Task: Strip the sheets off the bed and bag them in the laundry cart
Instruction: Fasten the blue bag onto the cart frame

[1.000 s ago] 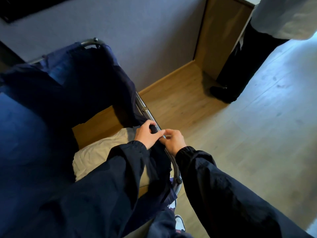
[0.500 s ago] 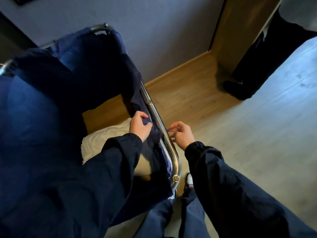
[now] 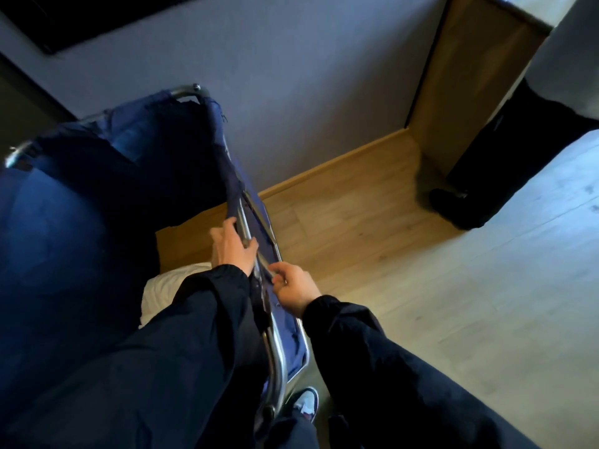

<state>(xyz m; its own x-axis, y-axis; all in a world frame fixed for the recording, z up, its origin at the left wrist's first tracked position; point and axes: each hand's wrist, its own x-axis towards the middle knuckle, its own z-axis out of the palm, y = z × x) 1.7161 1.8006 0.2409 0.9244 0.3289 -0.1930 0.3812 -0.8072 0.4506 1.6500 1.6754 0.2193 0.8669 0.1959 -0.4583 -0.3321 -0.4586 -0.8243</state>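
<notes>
The laundry cart is a chrome tube frame (image 3: 275, 354) with a dark blue cloth bag (image 3: 97, 196) hung inside it. White sheets (image 3: 168, 286) lie at the bottom of the bag, partly hidden by my left sleeve. My left hand (image 3: 231, 249) grips the blue bag hem where it wraps the right-hand rail. My right hand (image 3: 293, 286) is just outside that rail and pinches the bag's cloth edge there. Both hands are close together on the same rail.
A grey wall runs behind the cart, with a wooden skirting board (image 3: 334, 166). A wooden panel (image 3: 470, 85) stands at the right. Another person's dark trouser leg and shoe (image 3: 460, 205) are on the pale floor at upper right. My own shoe (image 3: 306, 405) shows below the cart.
The view has swung and the cart's right rail now runs steeply down the frame. My left hand moved up along the rail; my right hand came back onto the cloth edge.
</notes>
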